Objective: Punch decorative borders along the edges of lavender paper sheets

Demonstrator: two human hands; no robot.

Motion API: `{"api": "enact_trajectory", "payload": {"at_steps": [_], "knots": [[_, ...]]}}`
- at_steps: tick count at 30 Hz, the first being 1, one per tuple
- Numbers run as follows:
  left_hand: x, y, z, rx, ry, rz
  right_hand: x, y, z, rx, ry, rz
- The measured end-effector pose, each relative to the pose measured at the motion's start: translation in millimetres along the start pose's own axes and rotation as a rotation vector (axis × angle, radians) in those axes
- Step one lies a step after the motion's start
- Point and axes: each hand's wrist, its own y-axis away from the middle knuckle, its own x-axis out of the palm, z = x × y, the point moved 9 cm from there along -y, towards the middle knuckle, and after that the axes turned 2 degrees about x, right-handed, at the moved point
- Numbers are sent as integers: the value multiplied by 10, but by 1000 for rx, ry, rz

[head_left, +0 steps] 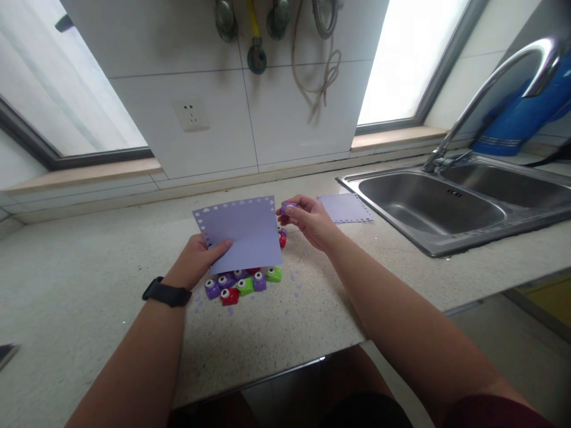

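The left hand (pixel 200 258) gripped a sheet (pixel 243 235) above several punches (pixel 229 296); the right hand (pixel 310 219) pinched a purple punch (pixel 289 206) beside it.

A 2-basin sink (pixel 428 199), curved faucet (pixel 543 68), speckled countertop (pixel 111 255) and tiled wall (pixel 156 59) show a kitchen.

You have open room on the speckled off-white stone counter (pixel 111 255) between your left forearm (pixel 147 339) and the dark object (pixel 8 353) at far left. A lane runs between your right forearm (pixel 392 291) and the red, green and purple plastic punches (pixel 245 287), which block a low pass beneath your edge-punched lavender paper sheet (pixel 247 235).
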Motion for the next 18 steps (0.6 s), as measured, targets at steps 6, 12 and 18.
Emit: {"api": "enact_trajectory", "payload": {"at_steps": [6, 12, 18], "knots": [[-13, -8, -10, 3, 3, -13, -89, -25, -42, 19, 27, -85], [-25, -26, -7, -2, 36, -31, -110, -39, -88, 37, 109, -107], [-34, -34, -12, 4, 83, -47, -135, -34, -112, 54, 234, -113]]}}
